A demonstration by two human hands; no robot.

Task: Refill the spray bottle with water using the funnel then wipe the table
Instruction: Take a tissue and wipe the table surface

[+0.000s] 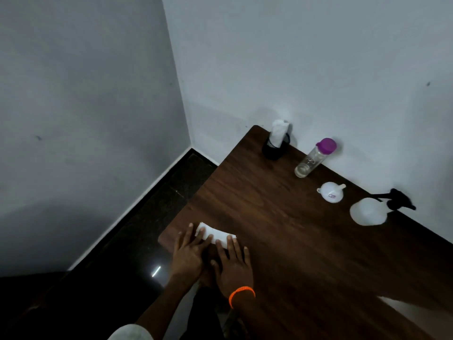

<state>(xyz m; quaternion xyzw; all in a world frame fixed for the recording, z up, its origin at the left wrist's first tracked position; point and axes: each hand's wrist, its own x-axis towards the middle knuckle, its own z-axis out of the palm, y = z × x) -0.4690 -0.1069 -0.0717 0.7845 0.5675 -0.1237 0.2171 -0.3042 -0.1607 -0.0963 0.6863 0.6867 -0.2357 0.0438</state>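
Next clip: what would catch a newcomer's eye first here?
Two hands, left hand and right hand, press flat on a white tissue at the table's near-left corner. Along the wall stand a purple-capped bottle, a white funnel and the spray bottle.

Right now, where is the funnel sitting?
In the head view, the white funnel lies on the wooden table near the far wall, between the purple-capped bottle and the spray bottle, well away from both hands.
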